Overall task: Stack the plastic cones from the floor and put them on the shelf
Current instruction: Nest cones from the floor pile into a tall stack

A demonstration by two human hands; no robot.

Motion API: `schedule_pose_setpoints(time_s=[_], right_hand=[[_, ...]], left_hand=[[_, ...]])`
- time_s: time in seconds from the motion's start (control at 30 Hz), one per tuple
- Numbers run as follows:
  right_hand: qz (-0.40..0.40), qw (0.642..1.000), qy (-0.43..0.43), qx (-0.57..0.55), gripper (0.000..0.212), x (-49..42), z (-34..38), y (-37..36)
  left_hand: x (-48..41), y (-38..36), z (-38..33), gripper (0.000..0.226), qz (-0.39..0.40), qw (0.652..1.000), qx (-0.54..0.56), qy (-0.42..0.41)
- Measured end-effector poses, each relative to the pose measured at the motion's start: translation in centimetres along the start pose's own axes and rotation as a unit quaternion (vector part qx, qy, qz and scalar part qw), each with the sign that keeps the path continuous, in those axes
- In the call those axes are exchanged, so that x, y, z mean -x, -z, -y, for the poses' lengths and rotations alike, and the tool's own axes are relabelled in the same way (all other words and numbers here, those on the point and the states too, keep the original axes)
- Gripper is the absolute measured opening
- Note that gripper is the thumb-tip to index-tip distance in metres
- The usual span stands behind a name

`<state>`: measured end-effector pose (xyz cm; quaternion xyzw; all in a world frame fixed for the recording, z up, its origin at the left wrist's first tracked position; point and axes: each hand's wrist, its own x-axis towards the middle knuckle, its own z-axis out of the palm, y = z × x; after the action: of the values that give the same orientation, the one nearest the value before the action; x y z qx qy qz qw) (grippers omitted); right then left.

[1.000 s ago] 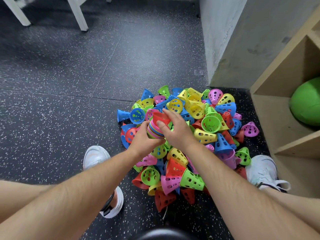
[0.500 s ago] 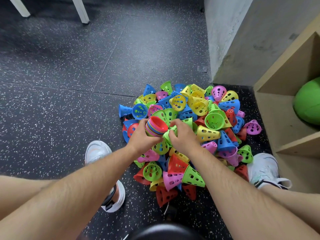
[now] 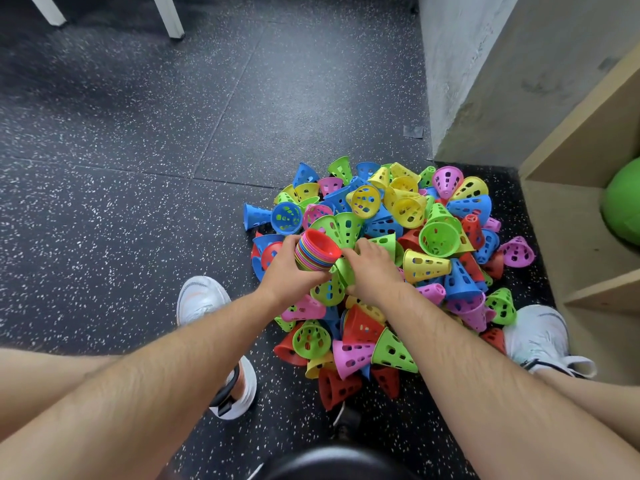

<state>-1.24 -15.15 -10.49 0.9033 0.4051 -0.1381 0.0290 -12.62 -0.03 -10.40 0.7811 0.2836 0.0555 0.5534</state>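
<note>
A heap of loose plastic cones (image 3: 408, 237) in blue, yellow, green, pink and red lies on the dark speckled floor. My left hand (image 3: 287, 271) grips a nested stack of cones (image 3: 317, 252) with a red one outermost, its open mouth facing up and right. My right hand (image 3: 372, 268) is just right of the stack, and its fingers close round a green cone (image 3: 343, 271) at the top of the heap. The wooden shelf (image 3: 571, 216) stands at the right.
My two white shoes (image 3: 202, 299) (image 3: 540, 336) flank the heap. A green ball (image 3: 621, 206) sits in a shelf compartment. A grey concrete wall corner (image 3: 450, 98) rises behind the heap. White furniture legs (image 3: 169, 15) stand far back left.
My right hand has come off the red cone on the stack, dropped to the heap and taken hold of a green cone. My left hand keeps the stack in place.
</note>
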Motion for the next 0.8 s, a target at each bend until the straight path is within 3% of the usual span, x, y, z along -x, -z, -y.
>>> schedule_pose_setpoints(time_s=[0.17,0.3,0.47,0.6,0.7,0.8], right_hand=[[-0.044,0.996,-0.037,-0.069,0.068,0.2,-0.8,0.8],[-0.104,0.967,-0.096,-0.214,0.081,0.4,-1.7,2.1],[-0.215,0.852,-0.147,-0.455,0.077,1.0,-1.4,5.2],[-0.252,0.780,-0.148,-0.553,0.071,1.0,0.0,7.3],[-0.231,0.769,-0.129,-0.582,0.077,0.8,1.3,7.2],[-0.185,0.786,-0.125,-0.576,0.088,0.8,2.4,6.4]], left_hand=[[0.2,0.1,-0.5,0.071,-0.003,1.000,-0.001,0.005],[0.2,0.1,-0.7,0.070,-0.005,1.000,-0.004,0.007],[0.2,0.0,-0.7,0.072,-0.001,1.000,-0.008,0.009],[0.4,0.0,-1.2,0.072,0.005,1.000,-0.005,0.007],[0.7,-0.1,-1.4,0.071,0.011,1.000,-0.005,0.003],[0.9,-0.3,-1.6,0.072,0.009,1.000,-0.001,0.001]])
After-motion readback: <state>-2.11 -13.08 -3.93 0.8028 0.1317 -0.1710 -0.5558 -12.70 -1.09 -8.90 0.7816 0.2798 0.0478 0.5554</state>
